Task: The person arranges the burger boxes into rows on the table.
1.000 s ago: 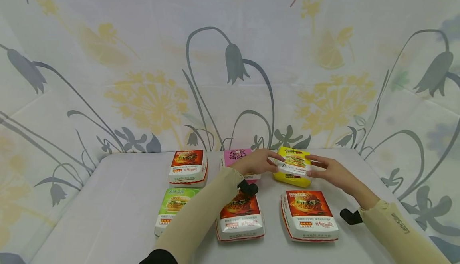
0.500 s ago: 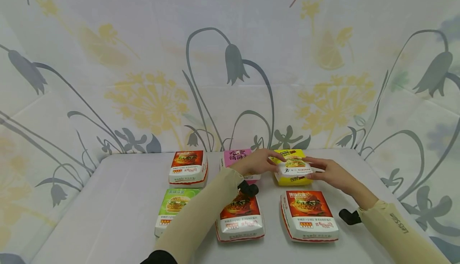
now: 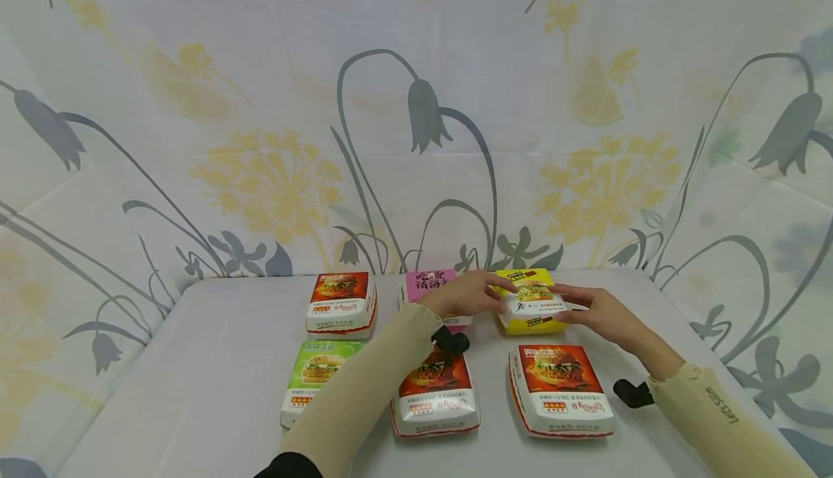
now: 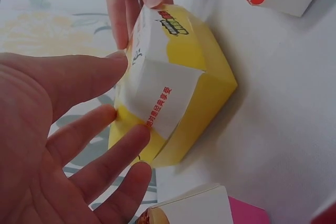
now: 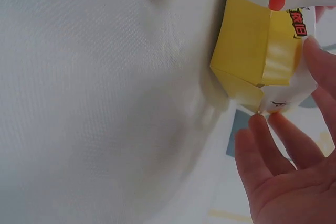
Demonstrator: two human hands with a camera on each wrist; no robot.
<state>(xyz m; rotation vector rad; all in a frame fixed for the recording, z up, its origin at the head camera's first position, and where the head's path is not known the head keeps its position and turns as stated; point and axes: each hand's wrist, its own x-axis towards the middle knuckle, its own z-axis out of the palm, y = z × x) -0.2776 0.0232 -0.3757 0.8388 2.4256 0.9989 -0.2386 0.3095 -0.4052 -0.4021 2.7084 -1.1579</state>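
Note:
A yellow and white burger box (image 3: 532, 303) rests on the table at the back right, its lid down. My left hand (image 3: 463, 294) is at its left side. In the left wrist view the left fingers (image 4: 102, 163) are spread and fairly straight, with fingertips against the box. On the box's right side, my right hand (image 3: 601, 315) touches it with extended fingers. Its thumb (image 5: 321, 66) lies along the lid edge in the right wrist view, and its fingertips meet the far corner. Neither hand is wrapped around the box.
A pink box (image 3: 426, 283) stands left of the yellow one, partly behind my left hand. Red and white boxes (image 3: 560, 391) sit in front and at the back left (image 3: 340, 304). My left forearm passes over a green box (image 3: 319, 366) and a red one (image 3: 436, 398).
The yellow box has turned from slanted to nearly square and shifted slightly, mostly in the first half second. Both hands stay beside it, the right having edged slightly left.

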